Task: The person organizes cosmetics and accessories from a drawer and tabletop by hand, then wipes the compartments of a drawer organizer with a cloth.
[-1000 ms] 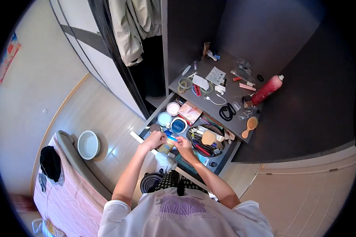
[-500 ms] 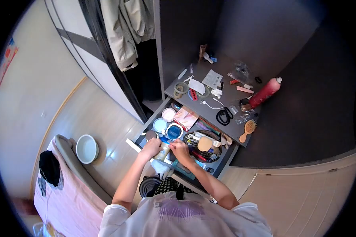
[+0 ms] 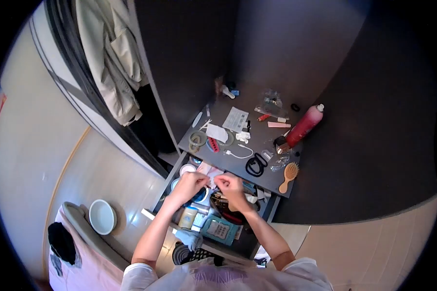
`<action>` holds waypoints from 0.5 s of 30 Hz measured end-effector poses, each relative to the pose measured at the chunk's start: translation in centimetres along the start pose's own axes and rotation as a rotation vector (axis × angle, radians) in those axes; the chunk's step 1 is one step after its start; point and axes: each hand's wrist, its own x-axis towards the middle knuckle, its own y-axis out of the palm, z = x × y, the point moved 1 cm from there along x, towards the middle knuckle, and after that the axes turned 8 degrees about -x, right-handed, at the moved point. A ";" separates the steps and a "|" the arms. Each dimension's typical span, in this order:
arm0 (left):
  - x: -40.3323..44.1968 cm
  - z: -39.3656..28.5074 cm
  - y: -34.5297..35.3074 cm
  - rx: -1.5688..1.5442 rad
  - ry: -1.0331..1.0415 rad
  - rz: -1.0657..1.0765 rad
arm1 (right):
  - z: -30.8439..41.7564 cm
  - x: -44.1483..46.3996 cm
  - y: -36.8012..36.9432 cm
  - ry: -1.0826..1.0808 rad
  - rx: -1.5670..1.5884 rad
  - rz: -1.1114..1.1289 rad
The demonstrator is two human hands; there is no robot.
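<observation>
Over the open drawer [image 3: 148, 213], my left hand [image 3: 192, 186] is closed in a pinch above the round jars at the drawer's left side. Close beside it on the right, my right hand [image 3: 231, 188] is also pinched, over the pouch of pens and brushes. Whatever the fingertips hold, if anything, is too small to make out. Between and behind the hands lies a pink box [image 3: 210, 169]. Nearer my body, the drawer holds a cream bottle [image 3: 188, 218] and a teal packet [image 3: 220, 230].
On the desktop [image 3: 257, 133] are a wooden hairbrush [image 3: 289, 177], a red spray can [image 3: 306, 126], a black coiled cord [image 3: 256, 166], a white cable [image 3: 240, 154] and papers. A light basin [image 3: 102, 217] stands on the floor at left, near a pink-covered bed [image 3: 90, 259].
Both hands have moved from the cream bottle, deeper over the drawer. The bottle and teal packet are now uncovered. The view has shifted, with the desktop lower and further left.
</observation>
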 end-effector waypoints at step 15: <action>24.5 4.1 1.5 -0.169 0.072 -0.410 | -6.3 22.7 -4.9 -0.037 -0.279 -0.297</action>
